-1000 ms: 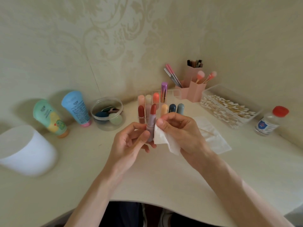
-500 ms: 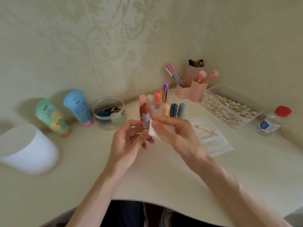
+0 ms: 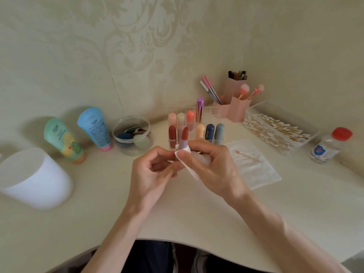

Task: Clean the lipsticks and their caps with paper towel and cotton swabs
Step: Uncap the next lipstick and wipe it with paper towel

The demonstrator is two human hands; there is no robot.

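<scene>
At the centre of the frame your left hand [image 3: 155, 170] curls its fingers and thumb round the base of an uncapped lipstick [image 3: 184, 141], whose red bullet stands up out of a lilac tube. Your right hand [image 3: 214, 168] pinches a piece of paper towel [image 3: 189, 167] against that tube, thumb pressed on the paper. Just above, more lipsticks stand in a clear organiser [image 3: 211, 112]. To the right, a used cotton swab [image 3: 248, 156] lies on a flat paper towel sheet [image 3: 256, 174].

Base of lipstick [image 3: 184, 142] hidden by paper towel [image 3: 189, 169], left hand [image 3: 150, 175], right hand [image 3: 215, 170]. White tub [image 3: 34, 179] at desk's left edge blurred, cropped. Bottle [image 3: 326, 147] label unreadable.
</scene>
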